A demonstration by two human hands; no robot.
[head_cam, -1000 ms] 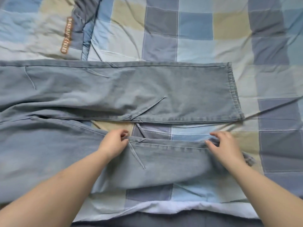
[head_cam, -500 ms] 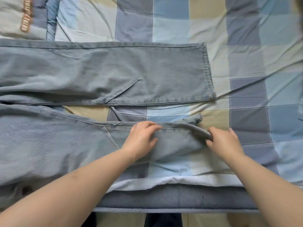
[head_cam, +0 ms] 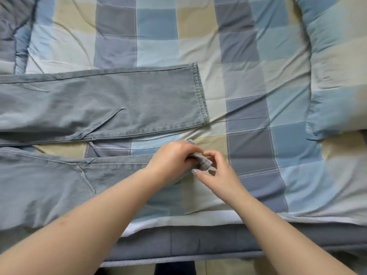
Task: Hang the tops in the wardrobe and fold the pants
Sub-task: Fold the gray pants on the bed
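Light blue jeans (head_cam: 103,104) lie spread across the checked bed cover, legs pointing right. The far leg lies flat, its hem at mid-frame. The near leg (head_cam: 49,181) runs along the bed's front edge, and its hem end (head_cam: 202,162) is bunched up. My left hand (head_cam: 172,157) grips that bunched hem from the left, fingers curled over it. My right hand (head_cam: 216,171) meets it from the right, thumb and forefinger curved at the hem's tip; whether they pinch the cloth I cannot tell.
The checked quilt (head_cam: 248,66) covers the bed. A matching pillow (head_cam: 337,76) lies at the right. The mattress's grey front edge (head_cam: 198,241) runs along the bottom, with floor below. Another garment (head_cam: 12,26) shows at the top left corner.
My left hand slid right along the near leg's upper edge to the hem. The hem went from lying flat to bunched between my hands. The view shifted right.
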